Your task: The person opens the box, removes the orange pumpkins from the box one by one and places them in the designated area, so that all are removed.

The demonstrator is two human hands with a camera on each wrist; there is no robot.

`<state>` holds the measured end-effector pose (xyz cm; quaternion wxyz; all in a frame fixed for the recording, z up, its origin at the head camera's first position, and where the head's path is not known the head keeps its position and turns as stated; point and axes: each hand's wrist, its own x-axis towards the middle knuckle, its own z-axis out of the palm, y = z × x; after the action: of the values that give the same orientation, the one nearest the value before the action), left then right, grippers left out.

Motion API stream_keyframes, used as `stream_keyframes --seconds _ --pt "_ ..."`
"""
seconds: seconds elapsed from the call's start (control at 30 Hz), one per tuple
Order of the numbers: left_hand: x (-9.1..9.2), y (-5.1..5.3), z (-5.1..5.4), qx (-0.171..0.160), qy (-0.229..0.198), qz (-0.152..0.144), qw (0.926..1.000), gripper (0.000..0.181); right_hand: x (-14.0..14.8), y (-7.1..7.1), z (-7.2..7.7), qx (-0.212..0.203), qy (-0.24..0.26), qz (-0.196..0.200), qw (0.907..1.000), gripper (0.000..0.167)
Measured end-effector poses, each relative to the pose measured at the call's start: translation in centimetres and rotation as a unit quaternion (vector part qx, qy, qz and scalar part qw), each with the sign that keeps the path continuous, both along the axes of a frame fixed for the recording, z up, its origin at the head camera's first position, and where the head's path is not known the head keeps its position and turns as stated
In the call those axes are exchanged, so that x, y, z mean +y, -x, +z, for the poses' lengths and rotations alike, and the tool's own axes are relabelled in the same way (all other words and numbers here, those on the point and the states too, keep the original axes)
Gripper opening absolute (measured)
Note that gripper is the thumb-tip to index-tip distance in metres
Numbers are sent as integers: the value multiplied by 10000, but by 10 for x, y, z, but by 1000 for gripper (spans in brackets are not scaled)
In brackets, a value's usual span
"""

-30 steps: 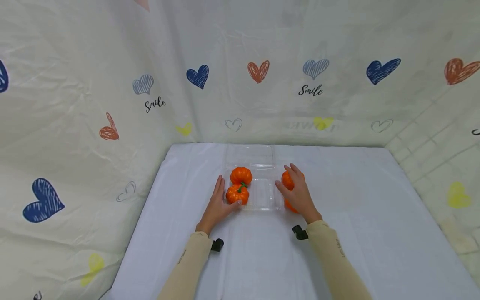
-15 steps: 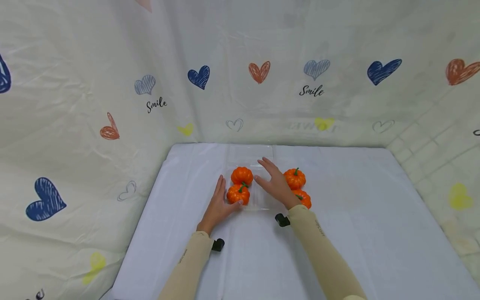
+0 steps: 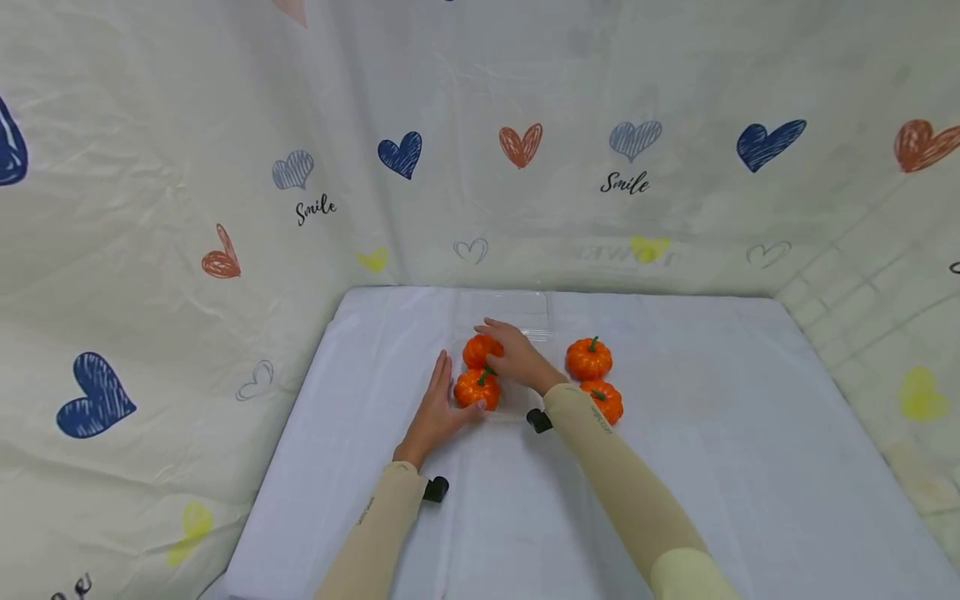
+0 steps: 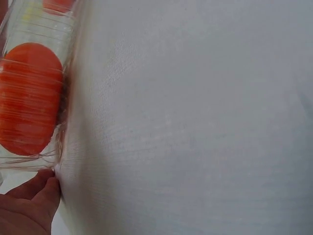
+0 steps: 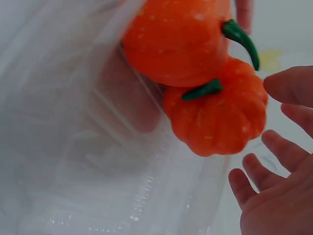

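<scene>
Two orange toy pumpkins (image 3: 477,389) with green stems sit in the left half of a clear plastic clamshell box (image 3: 525,408), whose lid is folded back. My left hand (image 3: 438,417) lies along the box's left side with fairly straight fingers; its thumb reaches across the front. In the left wrist view, fingertips (image 4: 46,183) touch the box's lower edge. Over the box, my right hand (image 3: 517,357) reaches to the far pumpkin (image 5: 217,112). Its fingers are spread beside that pumpkin, holding nothing in the right wrist view.
Two more toy pumpkins, a far one (image 3: 589,358) and a nearer one (image 3: 604,402), stand on the white-covered table (image 3: 720,433) right of the box. The right sleeve partly covers the nearer one. A printed curtain (image 3: 555,67) hangs behind.
My right hand has moved left from the two pumpkins beside the box to the far pumpkin inside it, uncovering those two. The left hand has stayed in place.
</scene>
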<state>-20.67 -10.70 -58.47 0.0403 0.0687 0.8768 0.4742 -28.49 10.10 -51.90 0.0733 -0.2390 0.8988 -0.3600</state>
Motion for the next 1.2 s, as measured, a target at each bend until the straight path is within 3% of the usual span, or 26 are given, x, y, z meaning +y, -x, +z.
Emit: stream_keyframes --seconds 0.17,0.73,0.97,1.2 --pt "1 0 -2 -24 -18 -52 10000 118 -6 -1 -5 60 -323 16 9995 50" --pt "-2 -1 0 -20 -196 -18 9998 118 0 1 1 530 175 -83 9984 50" --pt "-5 -1 0 -28 -192 -3 9998 118 11 -5 9 215 738 -369 9964 49" --pt "-4 1 -1 -15 -128 -80 9999 118 31 -9 15 -93 768 -924 9927 49"
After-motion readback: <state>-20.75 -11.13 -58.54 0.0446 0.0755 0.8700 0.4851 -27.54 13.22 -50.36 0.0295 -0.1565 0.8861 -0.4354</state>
